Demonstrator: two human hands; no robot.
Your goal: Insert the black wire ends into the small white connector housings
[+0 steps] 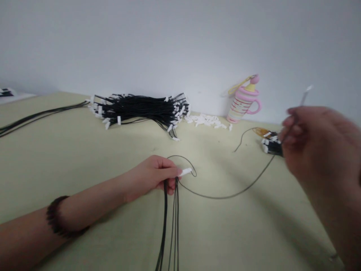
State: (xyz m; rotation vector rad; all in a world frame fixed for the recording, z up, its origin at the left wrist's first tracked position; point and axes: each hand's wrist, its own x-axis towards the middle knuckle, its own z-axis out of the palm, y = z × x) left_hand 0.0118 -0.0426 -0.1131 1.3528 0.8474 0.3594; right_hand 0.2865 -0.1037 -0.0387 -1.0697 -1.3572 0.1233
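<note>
My left hand (163, 173) pinches a small white connector (185, 172) with several black wires (165, 218) hanging down from it toward the near edge of the view. One thin wire (220, 197) leaves the connector, sags over the table and runs up toward my right hand (318, 139). That hand is raised at the right, blurred, its fingers closed on a dark wire whose end (308, 89) sticks up with a pale, shiny tip. A small wire loop (194, 169) curls beside the connector.
A big bundle of black wires (141, 107) with white connectors lies against the wall. Loose white connectors (205, 120) are scattered beside it. A pink striped cup (244, 102) stands at the back, and a smaller wire bundle (272, 145) lies near my right hand.
</note>
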